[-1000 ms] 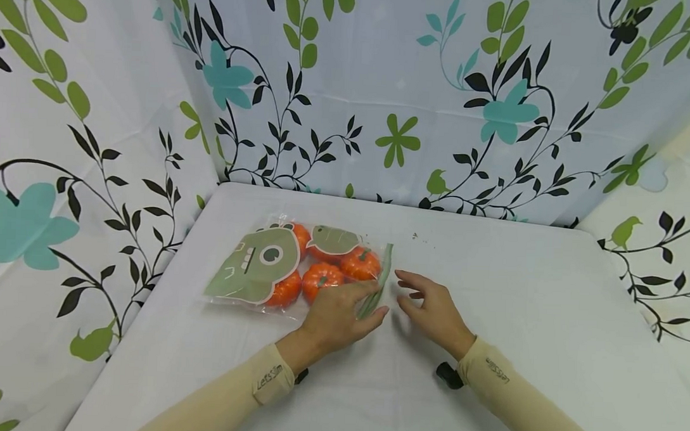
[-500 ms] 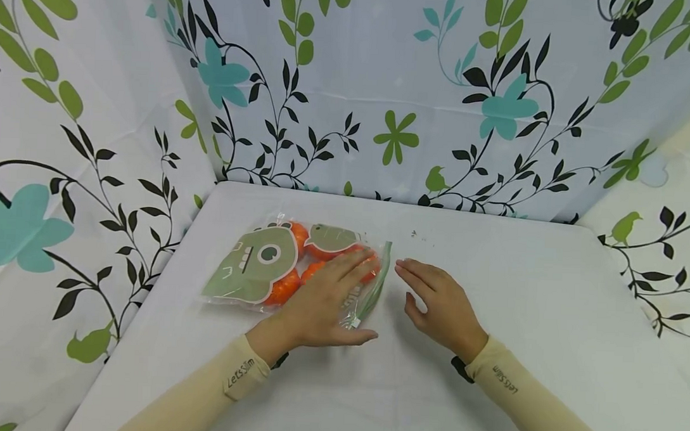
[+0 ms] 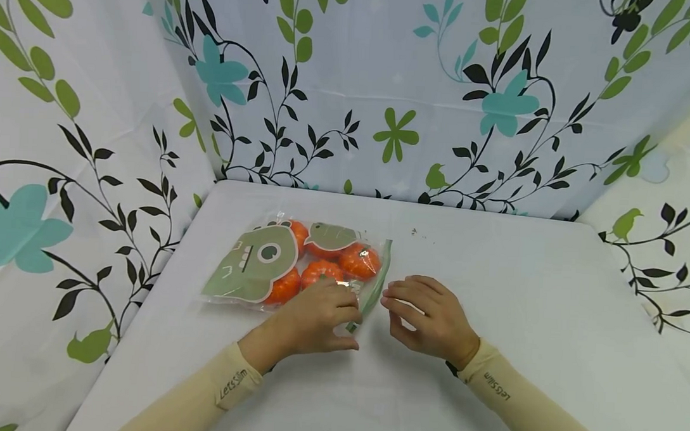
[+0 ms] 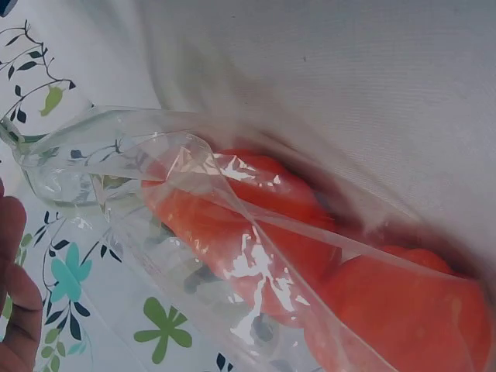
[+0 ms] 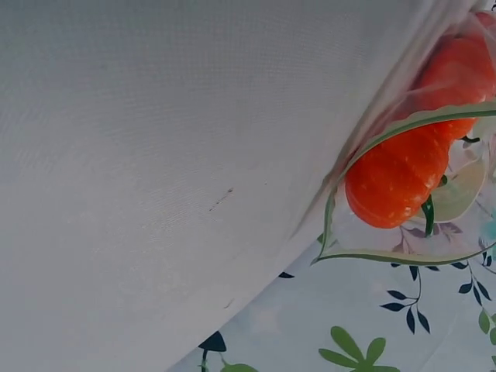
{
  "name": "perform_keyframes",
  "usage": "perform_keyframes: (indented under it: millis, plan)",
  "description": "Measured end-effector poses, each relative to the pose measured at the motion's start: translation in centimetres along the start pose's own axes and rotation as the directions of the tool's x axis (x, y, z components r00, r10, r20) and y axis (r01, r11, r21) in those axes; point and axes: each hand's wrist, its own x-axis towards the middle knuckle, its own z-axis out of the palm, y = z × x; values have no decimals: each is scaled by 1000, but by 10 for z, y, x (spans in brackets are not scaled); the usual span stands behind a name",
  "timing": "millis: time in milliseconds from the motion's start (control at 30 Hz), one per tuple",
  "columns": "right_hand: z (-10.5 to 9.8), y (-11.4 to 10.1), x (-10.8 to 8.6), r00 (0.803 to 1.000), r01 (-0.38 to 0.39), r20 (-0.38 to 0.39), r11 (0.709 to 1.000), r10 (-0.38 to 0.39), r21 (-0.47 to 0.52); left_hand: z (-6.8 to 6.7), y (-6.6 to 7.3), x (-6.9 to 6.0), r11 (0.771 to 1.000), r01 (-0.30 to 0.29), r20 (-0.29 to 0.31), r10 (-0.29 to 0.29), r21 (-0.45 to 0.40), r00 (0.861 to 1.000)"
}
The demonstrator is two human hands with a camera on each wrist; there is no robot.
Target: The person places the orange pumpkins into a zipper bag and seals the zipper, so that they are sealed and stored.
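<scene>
A clear zip bag printed with a green cartoon creature lies on the table, several small orange pumpkins inside. Its green-edged mouth faces right; in the right wrist view the bag's mouth gapes with a pumpkin just within. My left hand is at the bag's near right corner, fingers bent, thumb apart; whether the fingertips touch the plastic is hidden. Only a few left fingers show in the left wrist view, beside the plastic. My right hand hovers by the mouth, fingers loosely bent, holding nothing.
The bag lies on a white-covered table. A few dark specks mark the cloth beyond the bag. Patterned curtains stand behind the table and on both sides.
My left hand first spread flat over the pumpkins, then drew back toward me with its fingers bending. My right hand shifted slightly away, then back toward the bag's mouth.
</scene>
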Motion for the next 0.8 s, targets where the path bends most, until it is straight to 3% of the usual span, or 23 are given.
perform_keyframes:
  millis: [133,433,800]
  plan:
    - [3,-2,2,999,41,-7,999,-40,21,0,3,-2,998,-25,8,25,54,1000]
    - [16,-10,2,994,89,61,995,-91,37,2,4,-2,993,-50,-135,64,107,989]
    - [24,-13,8,997,61,35,997,-62,37,0,2,-1,983,-108,-267,144,146,953]
